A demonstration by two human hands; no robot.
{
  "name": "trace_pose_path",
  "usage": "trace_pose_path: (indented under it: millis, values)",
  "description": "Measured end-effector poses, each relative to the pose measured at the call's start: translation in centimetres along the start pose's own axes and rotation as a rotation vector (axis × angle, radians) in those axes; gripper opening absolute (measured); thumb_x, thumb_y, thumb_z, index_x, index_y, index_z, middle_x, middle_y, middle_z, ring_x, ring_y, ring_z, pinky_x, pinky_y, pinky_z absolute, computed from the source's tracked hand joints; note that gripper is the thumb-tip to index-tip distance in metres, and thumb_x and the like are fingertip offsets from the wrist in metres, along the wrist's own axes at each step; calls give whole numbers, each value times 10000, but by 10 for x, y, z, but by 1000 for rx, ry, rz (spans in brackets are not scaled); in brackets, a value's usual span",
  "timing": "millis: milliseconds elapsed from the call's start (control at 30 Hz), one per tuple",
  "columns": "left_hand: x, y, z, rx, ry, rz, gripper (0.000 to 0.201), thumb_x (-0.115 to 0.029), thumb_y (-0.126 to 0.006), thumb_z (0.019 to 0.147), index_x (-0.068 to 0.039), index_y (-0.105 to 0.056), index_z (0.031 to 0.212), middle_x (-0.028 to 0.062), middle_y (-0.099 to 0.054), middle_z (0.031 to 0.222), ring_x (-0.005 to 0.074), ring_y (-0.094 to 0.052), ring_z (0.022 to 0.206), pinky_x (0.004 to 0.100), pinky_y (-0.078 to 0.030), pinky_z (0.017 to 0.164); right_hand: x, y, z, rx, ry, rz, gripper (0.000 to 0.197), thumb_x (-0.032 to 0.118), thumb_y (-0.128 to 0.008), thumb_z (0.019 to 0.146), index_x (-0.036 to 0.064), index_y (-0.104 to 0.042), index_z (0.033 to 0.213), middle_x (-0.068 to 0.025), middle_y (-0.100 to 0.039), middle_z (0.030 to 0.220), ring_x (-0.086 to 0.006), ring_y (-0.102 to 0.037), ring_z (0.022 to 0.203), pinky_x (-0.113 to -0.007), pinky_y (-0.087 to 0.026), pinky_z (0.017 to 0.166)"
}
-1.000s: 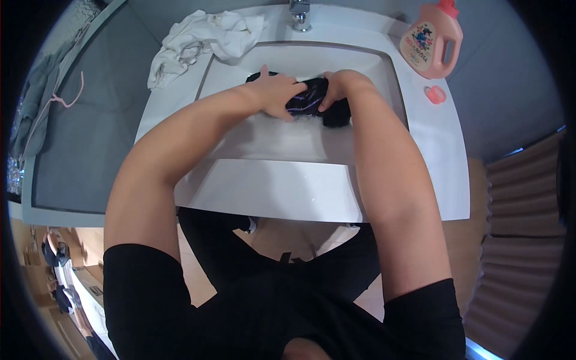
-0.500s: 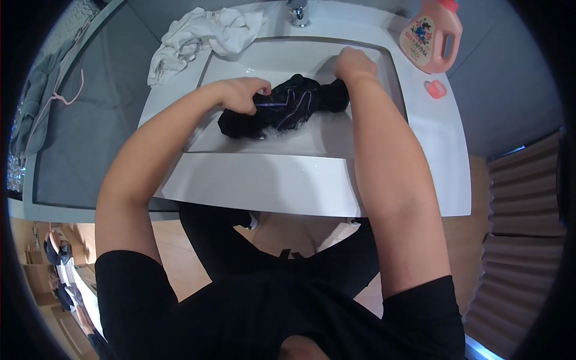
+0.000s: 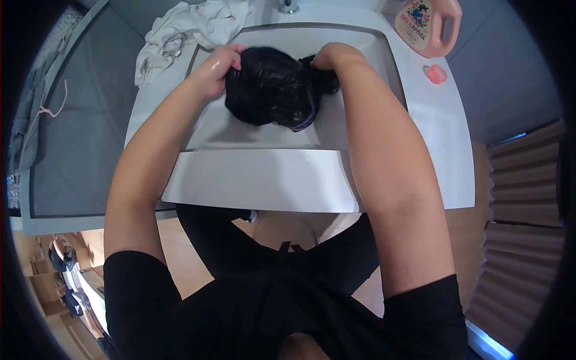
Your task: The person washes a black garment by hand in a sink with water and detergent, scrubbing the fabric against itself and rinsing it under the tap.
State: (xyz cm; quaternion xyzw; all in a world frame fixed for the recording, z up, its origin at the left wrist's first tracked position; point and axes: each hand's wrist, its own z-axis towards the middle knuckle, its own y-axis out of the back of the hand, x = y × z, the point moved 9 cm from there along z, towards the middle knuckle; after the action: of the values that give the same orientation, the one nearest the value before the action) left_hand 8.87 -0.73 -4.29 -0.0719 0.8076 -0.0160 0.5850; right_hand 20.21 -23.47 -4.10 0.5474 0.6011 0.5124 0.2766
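A wet black garment [image 3: 273,87] with thin purple trim hangs bunched over the white sink basin [image 3: 324,135]. At its left edge my left hand [image 3: 219,67] is closed on the cloth, wet and shiny on the back. My right hand [image 3: 333,57] grips the garment's right end, its fingers partly hidden by the cloth and wrist. The middle of the cloth sags between both hands, covering much of the basin.
A chrome faucet [image 3: 288,6] stands behind the basin. White cloth [image 3: 186,36] lies crumpled at the counter's back left. A pink detergent bottle [image 3: 429,27] and its pink cap [image 3: 435,74] sit on the right. A grey glass panel [image 3: 84,138] borders the left side.
The black garment has been lifted and gathered up from the wet basin, now a bulkier bunch. My left hand has moved left and away from me; the right hand has shifted slightly left.
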Motion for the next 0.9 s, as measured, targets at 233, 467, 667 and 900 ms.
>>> trace_pose_path:
  millis: [233, 467, 667, 900]
  values:
    - [0, -68, -27, 54, -616, 1458, 799, -559, -703, 891, -116, -460, 1509, 283, -429, 1543, 482, -426, 1410, 553, -384, 1146, -10, 15, -11, -83, -74, 24, 433, 242, -637, 901, 152, -719, 1317, -94, -663, 1409, -284, -637, 1298, -426, -497, 1061]
    - [40, -120, 3, 293, -725, 1758, 926, -640, -745, 804, -83, -474, 1493, 271, -516, 1373, 435, -483, 1303, 610, -383, 1034, 6, -28, 33, 50, 204, 58, 556, 423, -687, 903, 29, -699, 1296, -219, -680, 1327, -412, -641, 1224, -455, -491, 1062]
    - [26, -142, 54, 230, -911, 1652, 707, -489, -818, 665, -31, -659, 1180, 222, -619, 1260, 416, -584, 1145, 495, -485, 943, -8, -19, 27, 38, -46, 162, 578, 391, -683, 910, 164, -625, 1438, -110, -569, 1513, -355, -449, 1446, -593, -376, 1120]
    - [26, -156, 95, 131, -555, 1527, 552, -495, -806, 683, -115, -731, 1075, 163, -738, 1086, 393, -676, 996, 481, -554, 872, -18, -16, 23, 14, -104, 111, 564, 403, -615, 944, 169, -609, 1457, -98, -549, 1530, -364, -417, 1449, -609, -370, 1099]
